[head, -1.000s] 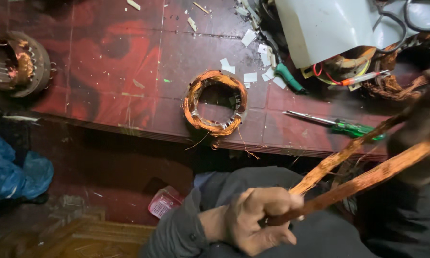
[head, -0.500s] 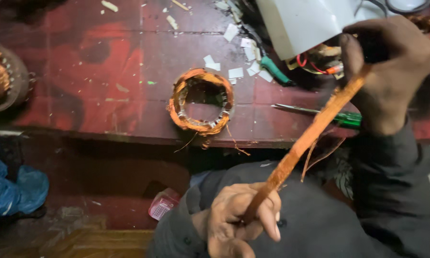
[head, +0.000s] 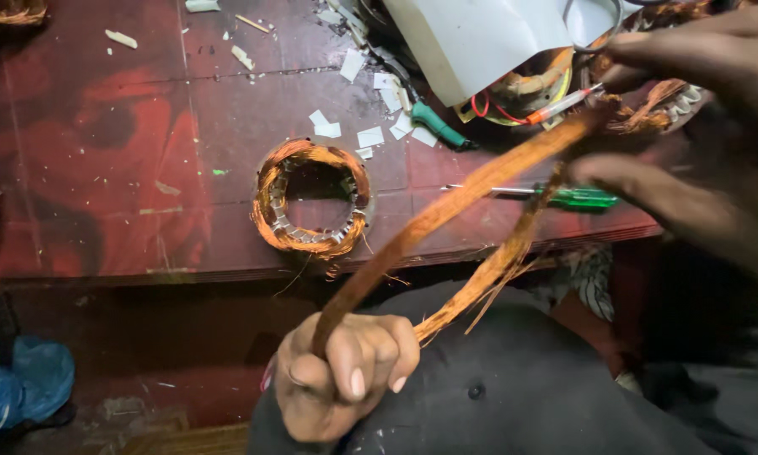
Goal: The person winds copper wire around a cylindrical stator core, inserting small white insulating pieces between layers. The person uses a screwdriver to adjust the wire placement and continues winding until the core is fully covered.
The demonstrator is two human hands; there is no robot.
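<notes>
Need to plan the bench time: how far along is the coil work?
Done: one wound stator sits on the red bench. In hand: left hand and right hand stretch a copper wire bundle. Left: the bundle is not yet in any core.

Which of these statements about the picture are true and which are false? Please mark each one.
1. The left hand is closed around the lower end of a bundle of copper wire. True.
2. The ring wound with copper wire lies on the person's lap. False: it lies on the red table, near its front edge.
3. The green-handled screwdriver lies on the table. True.
4. The right hand rests flat on the table. False: it is raised, at the upper end of the bundle.
5. Small white scraps of paper lie behind the ring. True.
</notes>
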